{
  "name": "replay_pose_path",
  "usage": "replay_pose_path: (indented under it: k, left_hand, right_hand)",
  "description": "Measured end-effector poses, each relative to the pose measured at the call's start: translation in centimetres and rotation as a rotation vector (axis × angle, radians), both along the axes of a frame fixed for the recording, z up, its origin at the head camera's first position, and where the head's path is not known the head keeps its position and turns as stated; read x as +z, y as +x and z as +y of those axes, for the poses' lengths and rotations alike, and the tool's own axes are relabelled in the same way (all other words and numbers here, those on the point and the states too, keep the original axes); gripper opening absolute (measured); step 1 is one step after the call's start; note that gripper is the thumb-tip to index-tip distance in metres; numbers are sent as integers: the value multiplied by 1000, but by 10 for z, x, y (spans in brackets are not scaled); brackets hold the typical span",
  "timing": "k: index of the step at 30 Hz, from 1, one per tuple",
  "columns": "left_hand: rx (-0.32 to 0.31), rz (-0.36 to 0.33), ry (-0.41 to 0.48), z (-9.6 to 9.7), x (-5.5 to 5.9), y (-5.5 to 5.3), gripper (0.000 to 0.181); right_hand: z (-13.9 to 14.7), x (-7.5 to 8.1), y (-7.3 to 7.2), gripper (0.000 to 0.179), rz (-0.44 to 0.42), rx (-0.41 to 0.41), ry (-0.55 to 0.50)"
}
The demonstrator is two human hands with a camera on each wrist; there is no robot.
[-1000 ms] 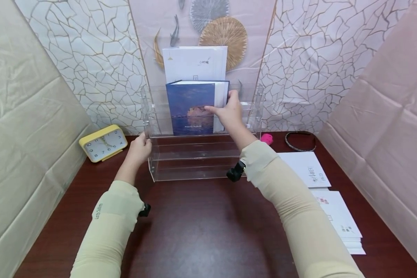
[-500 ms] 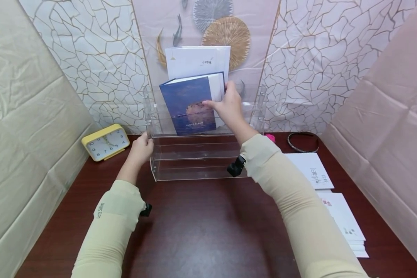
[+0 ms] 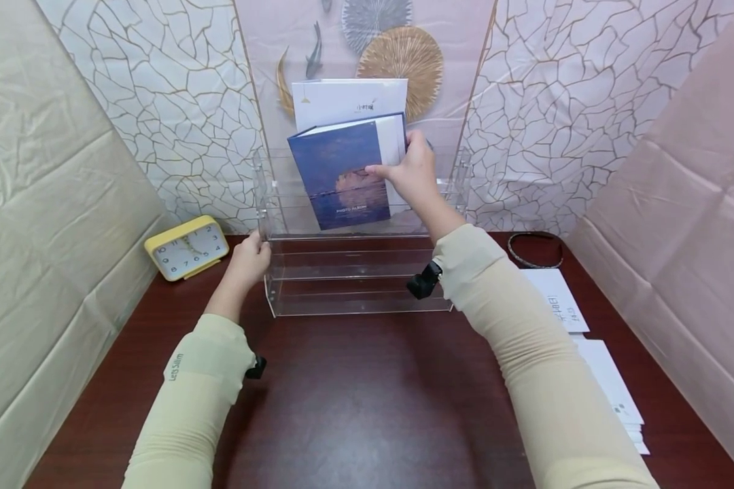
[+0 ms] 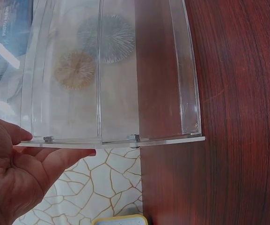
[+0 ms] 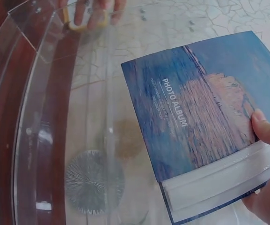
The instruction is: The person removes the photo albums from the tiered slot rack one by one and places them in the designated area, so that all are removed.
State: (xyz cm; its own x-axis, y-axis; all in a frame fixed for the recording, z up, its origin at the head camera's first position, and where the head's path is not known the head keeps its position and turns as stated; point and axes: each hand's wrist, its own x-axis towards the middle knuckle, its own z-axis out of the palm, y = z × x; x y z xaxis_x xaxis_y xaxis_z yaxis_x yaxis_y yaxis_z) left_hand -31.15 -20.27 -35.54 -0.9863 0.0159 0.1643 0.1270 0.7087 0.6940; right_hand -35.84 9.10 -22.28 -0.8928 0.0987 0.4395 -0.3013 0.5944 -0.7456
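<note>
My right hand grips a blue photo album by its right side, thumb on the front cover. The album tilts, its right side higher, in front of the upper tier of a clear acrylic rack. In the right wrist view the album shows a painted sea and cliff, with its white page edges toward the hand. My left hand pinches the rack's left side panel; in the left wrist view the thumb and fingers straddle that panel. Behind the album, a white book stands upright in the rack's back.
A yellow alarm clock stands left of the rack. To the right lie a dark headband, a white book and a stack of white books, partly hidden by the right sleeve. A patterned wall is right behind the rack.
My right hand has lifted the album up from the rack's upper tier and tilted it. The left hand stays on the side panel. The pink item at right is now hidden by the right arm.
</note>
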Motion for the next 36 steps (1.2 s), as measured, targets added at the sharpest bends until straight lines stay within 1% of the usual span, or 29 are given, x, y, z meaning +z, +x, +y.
replay_pose_path:
  k: [5, 8, 14, 21, 27, 31, 36]
  left_hand:
    - [6, -9, -13, 2, 2, 1, 39]
    - [2, -19, -7, 3, 2, 2, 40]
    - [-5, -25, -7, 3, 3, 2, 40]
    - [-2, -30, -8, 3, 4, 4, 40]
    - [0, -41, -7, 2, 4, 5, 41]
    - [-4, -40, -6, 1, 3, 3, 42]
    - [-11, -36, -4, 1, 2, 2, 43]
  right_hand:
    - [8, 6, -3, 68, 6, 61, -132]
    - [13, 9, -5, 68, 2, 85, -199]
    - [21, 15, -3, 63, 27, 145, -301]
    - [27, 24, 3, 61, 67, 154, -320]
    - [30, 26, 5, 62, 79, 174, -407]
    - [32, 27, 7, 63, 86, 189, -444]
    - [34, 28, 10, 61, 123, 221, -470]
